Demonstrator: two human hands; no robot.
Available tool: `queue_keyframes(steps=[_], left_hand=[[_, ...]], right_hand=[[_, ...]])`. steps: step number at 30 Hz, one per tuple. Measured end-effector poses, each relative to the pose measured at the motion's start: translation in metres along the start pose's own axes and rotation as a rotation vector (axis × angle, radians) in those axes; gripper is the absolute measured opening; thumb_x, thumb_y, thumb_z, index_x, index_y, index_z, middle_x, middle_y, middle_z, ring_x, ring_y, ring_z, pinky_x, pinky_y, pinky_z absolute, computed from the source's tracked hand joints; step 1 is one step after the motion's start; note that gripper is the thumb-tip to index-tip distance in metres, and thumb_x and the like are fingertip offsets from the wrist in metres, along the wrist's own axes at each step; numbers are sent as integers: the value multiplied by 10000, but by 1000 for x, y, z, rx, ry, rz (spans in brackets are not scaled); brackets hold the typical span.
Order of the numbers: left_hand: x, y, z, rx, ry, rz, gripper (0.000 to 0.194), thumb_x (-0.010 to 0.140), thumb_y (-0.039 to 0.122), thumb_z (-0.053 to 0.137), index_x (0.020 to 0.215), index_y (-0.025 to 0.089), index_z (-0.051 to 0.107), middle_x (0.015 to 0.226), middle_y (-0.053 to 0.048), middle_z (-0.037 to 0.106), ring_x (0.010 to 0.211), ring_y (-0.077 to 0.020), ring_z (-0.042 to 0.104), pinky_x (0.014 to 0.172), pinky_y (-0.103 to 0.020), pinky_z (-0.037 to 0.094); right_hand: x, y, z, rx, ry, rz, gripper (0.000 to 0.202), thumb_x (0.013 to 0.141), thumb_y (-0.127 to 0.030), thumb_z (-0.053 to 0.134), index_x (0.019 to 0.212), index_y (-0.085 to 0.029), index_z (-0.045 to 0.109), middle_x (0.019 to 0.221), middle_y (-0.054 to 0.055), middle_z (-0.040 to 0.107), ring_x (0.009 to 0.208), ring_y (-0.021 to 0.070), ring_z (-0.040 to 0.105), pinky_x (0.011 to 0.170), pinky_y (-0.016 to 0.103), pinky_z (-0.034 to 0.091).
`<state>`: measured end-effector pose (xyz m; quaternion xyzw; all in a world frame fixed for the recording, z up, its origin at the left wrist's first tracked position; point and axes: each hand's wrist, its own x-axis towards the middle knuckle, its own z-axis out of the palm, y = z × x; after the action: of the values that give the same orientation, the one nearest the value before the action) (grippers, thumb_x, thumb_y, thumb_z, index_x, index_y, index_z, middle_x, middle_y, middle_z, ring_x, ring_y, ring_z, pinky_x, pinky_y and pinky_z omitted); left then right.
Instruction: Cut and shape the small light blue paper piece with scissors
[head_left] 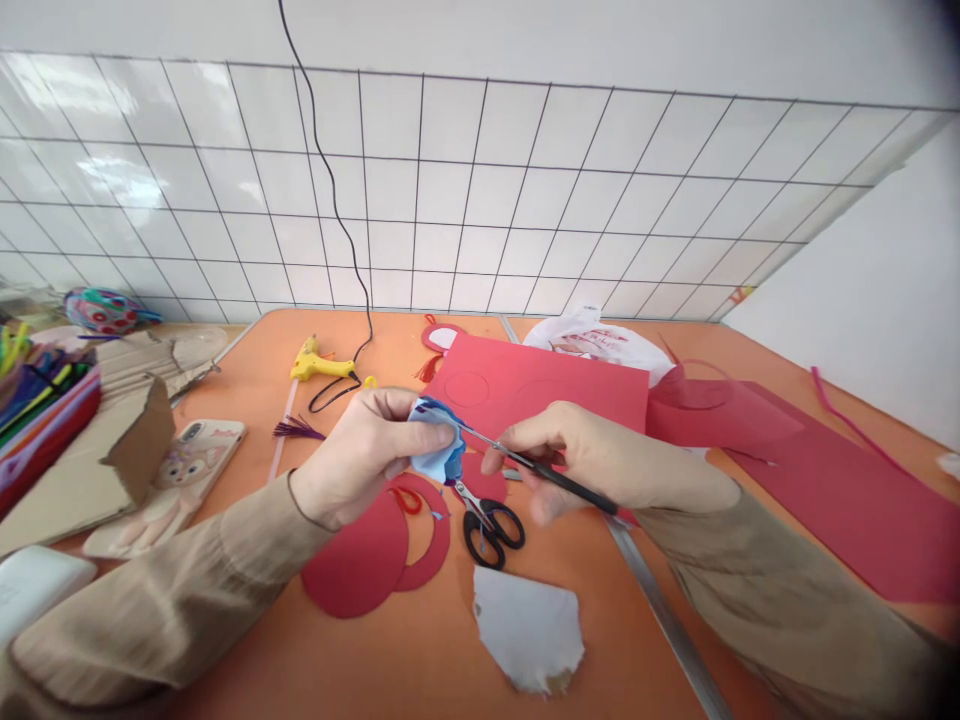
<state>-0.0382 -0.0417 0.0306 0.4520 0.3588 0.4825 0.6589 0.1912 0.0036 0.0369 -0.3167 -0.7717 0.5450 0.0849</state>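
Between its thumb and fingers, my left hand (pixel 375 445) pinches a small light-and-dark-blue piece (pixel 435 450), at the centre of the view. My right hand (pixel 570 450) is closed round a thin tool with a black handle (pixel 566 485), whose slim metal tip reaches the blue piece's right edge. Just below the blue piece, black-handled scissors (pixel 491 525) lie on the orange table (pixel 360 670). A red paper disc (pixel 356 555) and a red ring (pixel 431 560) lie under and beside my left hand.
A yellow glue gun (pixel 322 362) with a black cord lies behind my left hand. Red sheets (pixel 555 390) and a plastic bag (pixel 592 340) are behind my right. A torn white piece (pixel 529 630) lies in front; a phone (pixel 195 465) and cardboard (pixel 90 480) are left.
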Motion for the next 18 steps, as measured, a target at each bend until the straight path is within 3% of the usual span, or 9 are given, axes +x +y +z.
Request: queue_keyframes(steps=[8,18], left_hand=[[-1,-1,-1,16,3,-17,120,622,167,789,537,130,714,501,-11,622,459,-80,520,482,-202,418],[1,-1,-2,17,-57,-30,142,644,163,778,527,139,702,491,-3,605,444,-75,508,462,-202,388]], right_hand=[[-1,-1,-1,9,-13,14,553,605,-492,884,1004,-141,730,649,-23,607,585,136,531,547,254,391],[-4,-6,-1,16,-7,40,473,608,-435,893,953,-157,730,560,-82,445,493,85,361,506,244,307]])
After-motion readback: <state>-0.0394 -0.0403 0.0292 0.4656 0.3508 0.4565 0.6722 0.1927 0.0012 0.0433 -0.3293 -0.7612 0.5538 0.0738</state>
